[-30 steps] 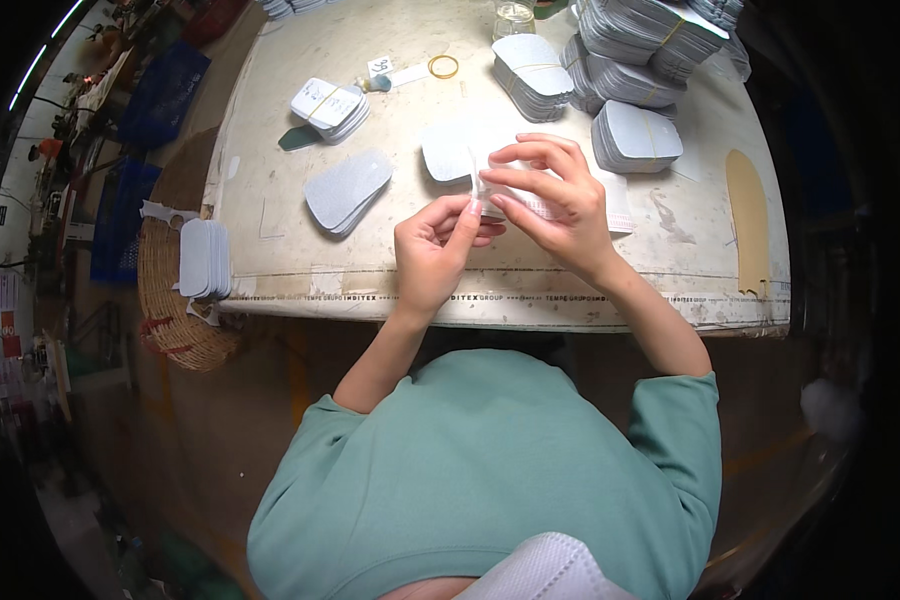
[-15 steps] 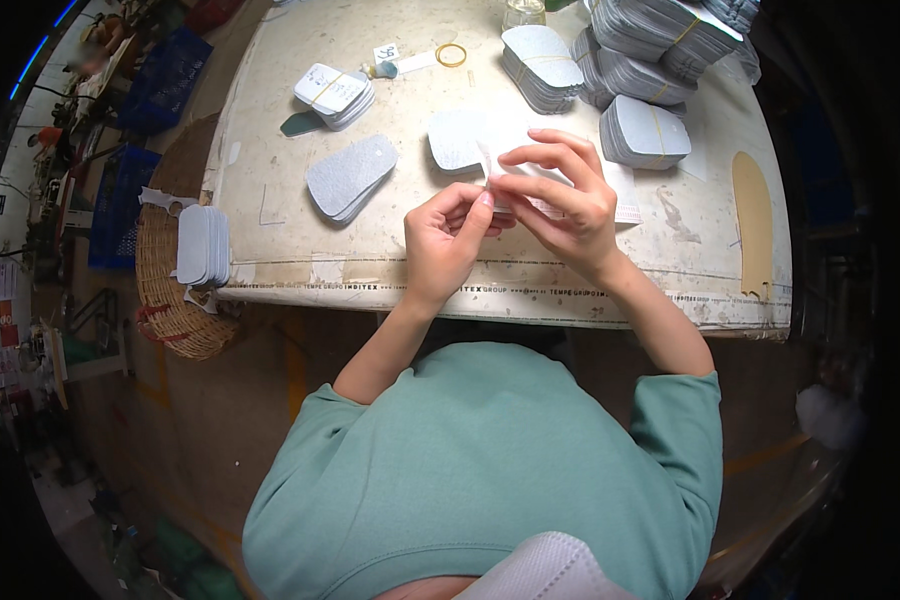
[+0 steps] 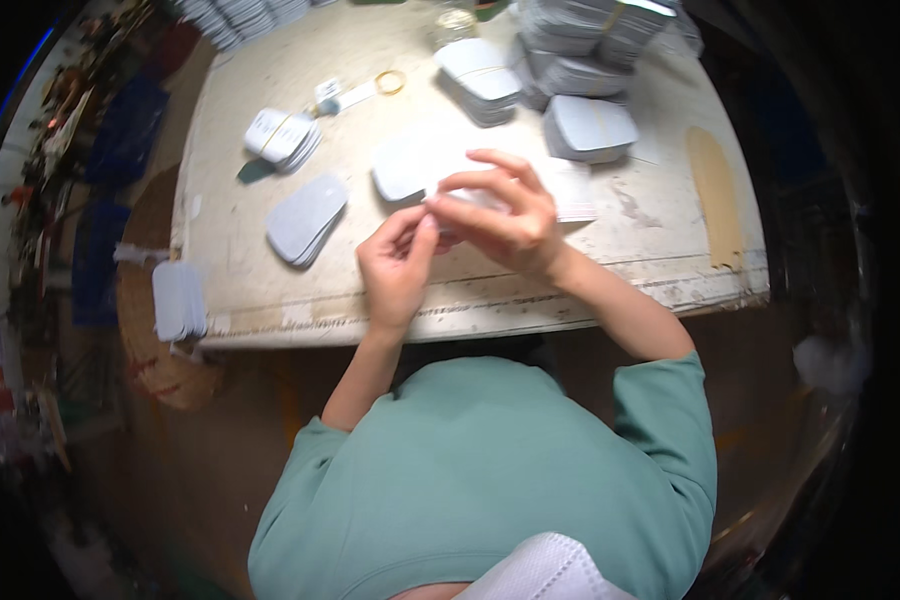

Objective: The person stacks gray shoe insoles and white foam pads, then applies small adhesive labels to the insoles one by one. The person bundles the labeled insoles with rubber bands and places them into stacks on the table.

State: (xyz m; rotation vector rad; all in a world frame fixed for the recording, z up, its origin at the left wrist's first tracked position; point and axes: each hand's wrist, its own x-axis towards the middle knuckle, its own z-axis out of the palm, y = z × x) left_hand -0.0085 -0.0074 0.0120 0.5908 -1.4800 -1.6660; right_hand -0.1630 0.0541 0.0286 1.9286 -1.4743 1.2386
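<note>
My left hand and my right hand meet over the near middle of the table, fingertips together. Both pinch a thin white slip, small and blurred; my right hand's other fingers are spread. Under and beside my right hand lies a white sheet with faint red lines, partly hidden by the hand. Just beyond my fingers sits a pale grey rounded pad. Left of my hands rests a slightly fanned stack of similar grey pads.
Banded pad stacks stand at centre back and right, below a taller pile. A smaller written-on stack and a yellow tape ring lie left. Tan cardboard is at right; a wicker basket touches the left edge.
The whole view has shifted, so the table and hands appear further left and its near edge lower. My hands stay joined at the fingertips; the slip no longer stands up clearly between them.
</note>
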